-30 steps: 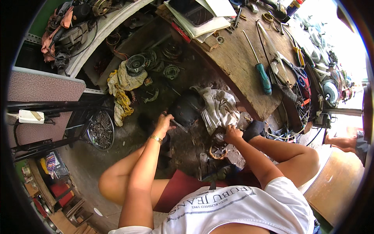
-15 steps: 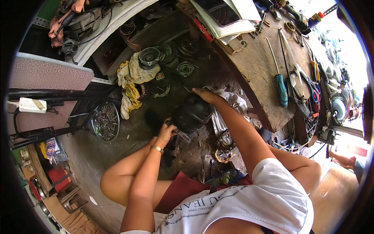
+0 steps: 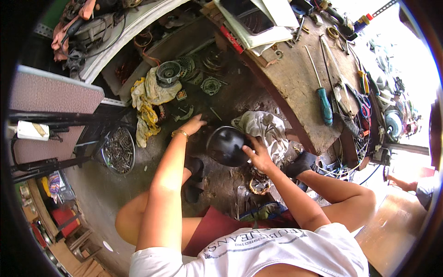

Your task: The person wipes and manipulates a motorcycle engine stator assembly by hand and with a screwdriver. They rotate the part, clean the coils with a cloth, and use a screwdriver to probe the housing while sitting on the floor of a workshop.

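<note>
A smooth black dome-shaped cover (image 3: 227, 147) is in front of me, tilted, with its rounded side showing. My right hand (image 3: 259, 156) grips its right edge, thumb on the dome and fingers partly hidden behind. Beyond the cover, to the left, my left hand (image 3: 194, 124) reaches low over the floor with fingers stretched out, and I see nothing in it. Close to its fingertips lies a thin metal rod (image 3: 215, 113). A curved metal piece (image 3: 185, 113) is just past that hand. A crumpled pale cloth (image 3: 265, 129) lies right of the cover.
Motor housing parts (image 3: 169, 72) rest on yellow-stained rags (image 3: 146, 117) farther off. A basin of small metal pieces (image 3: 119, 150) stands at left. A wooden workbench (image 3: 295, 83) at right bears a teal-handled screwdriver (image 3: 324, 104). A copper-coloured ring (image 3: 259, 185) lies nearer me.
My left hand has moved forward and no longer shows the flat metal tool it held. My right hand has come back onto the cover, which now shows its smooth dome.
</note>
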`<state>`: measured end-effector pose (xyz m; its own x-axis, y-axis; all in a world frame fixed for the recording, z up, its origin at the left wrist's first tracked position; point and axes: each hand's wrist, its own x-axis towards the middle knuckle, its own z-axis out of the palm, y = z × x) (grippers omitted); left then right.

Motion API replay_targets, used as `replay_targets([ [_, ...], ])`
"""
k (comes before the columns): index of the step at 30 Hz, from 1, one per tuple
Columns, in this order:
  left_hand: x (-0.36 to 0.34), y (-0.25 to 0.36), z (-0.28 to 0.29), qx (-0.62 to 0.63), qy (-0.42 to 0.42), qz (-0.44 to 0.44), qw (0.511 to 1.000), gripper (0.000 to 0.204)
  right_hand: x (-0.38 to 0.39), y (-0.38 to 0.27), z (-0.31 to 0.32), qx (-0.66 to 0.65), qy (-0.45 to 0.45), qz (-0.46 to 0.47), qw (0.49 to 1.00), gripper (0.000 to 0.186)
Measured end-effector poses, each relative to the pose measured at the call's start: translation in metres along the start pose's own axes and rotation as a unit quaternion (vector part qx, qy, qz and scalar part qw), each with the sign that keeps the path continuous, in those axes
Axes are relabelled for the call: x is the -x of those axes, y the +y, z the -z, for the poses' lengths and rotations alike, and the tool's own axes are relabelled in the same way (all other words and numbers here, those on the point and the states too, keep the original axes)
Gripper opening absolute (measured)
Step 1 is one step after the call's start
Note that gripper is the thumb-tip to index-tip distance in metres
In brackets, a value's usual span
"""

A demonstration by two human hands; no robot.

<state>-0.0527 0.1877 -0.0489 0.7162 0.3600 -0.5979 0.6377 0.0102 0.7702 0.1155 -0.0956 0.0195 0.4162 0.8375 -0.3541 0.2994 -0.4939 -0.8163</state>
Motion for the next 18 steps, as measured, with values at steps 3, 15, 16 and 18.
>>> replay_targets([
  [3,0.006,-0.062,0.046,-0.165,0.172,0.052,0.970,0.049,-0.018,-0.066,-0.009,0.088,-0.077,0.035,0.992,0.061],
  [15,0.077,0.052,-0.097,-0.327,0.469,-0.014,0.820,0.059,-0.228,-0.077,-0.056,0.165,-0.103,0.063,0.979,0.041],
  [16,0.076,0.054,-0.096,-0.323,0.463,-0.021,0.825,0.060,-0.244,-0.067,-0.067,0.202,-0.104,0.092,0.970,0.041],
  [18,0.075,0.057,-0.093,-0.318,0.453,-0.028,0.832,0.062,-0.268,-0.056,-0.092,0.270,-0.110,0.154,0.944,0.041],
])
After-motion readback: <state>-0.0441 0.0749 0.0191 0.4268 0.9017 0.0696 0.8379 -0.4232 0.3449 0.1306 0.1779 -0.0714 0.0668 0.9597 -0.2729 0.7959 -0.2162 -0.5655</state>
